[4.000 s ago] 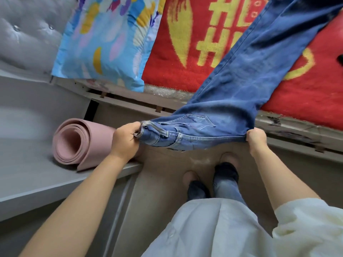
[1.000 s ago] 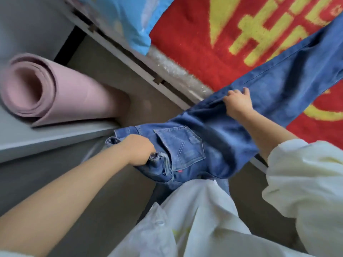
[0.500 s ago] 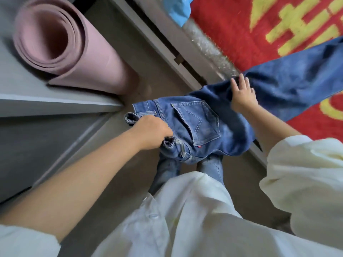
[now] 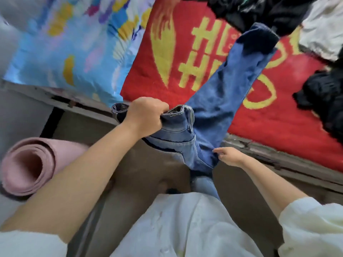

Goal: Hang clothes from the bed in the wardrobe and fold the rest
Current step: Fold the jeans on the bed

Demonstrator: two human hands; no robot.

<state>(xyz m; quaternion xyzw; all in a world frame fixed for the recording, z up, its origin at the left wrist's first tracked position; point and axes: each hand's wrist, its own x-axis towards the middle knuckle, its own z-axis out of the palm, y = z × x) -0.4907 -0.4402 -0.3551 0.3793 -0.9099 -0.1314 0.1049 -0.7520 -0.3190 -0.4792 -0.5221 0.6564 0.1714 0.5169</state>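
Blue jeans (image 4: 219,101) hang from the bed's edge, legs stretching up across the red blanket (image 4: 269,127) to a dark cuff. My left hand (image 4: 145,115) is shut on the bunched waistband, lifted above the floor gap. My right hand (image 4: 229,156) touches the jeans' lower edge near the crotch with fingers apart, not clearly gripping. Dark clothes (image 4: 259,12) and a white garment (image 4: 323,36) lie at the bed's far side; another dark heap (image 4: 323,95) sits at the right.
A blue flowered pillow (image 4: 74,49) lies on the bed's left part. A rolled pink mat (image 4: 35,164) rests on the grey shelf (image 4: 7,204) at the left. The bed frame's edge (image 4: 278,154) runs across in front of me.
My left hand has raised the waistband upward toward the bed. My right hand has slid off the leg down to the jeans' lower edge. The camera has tilted up, showing more bed.
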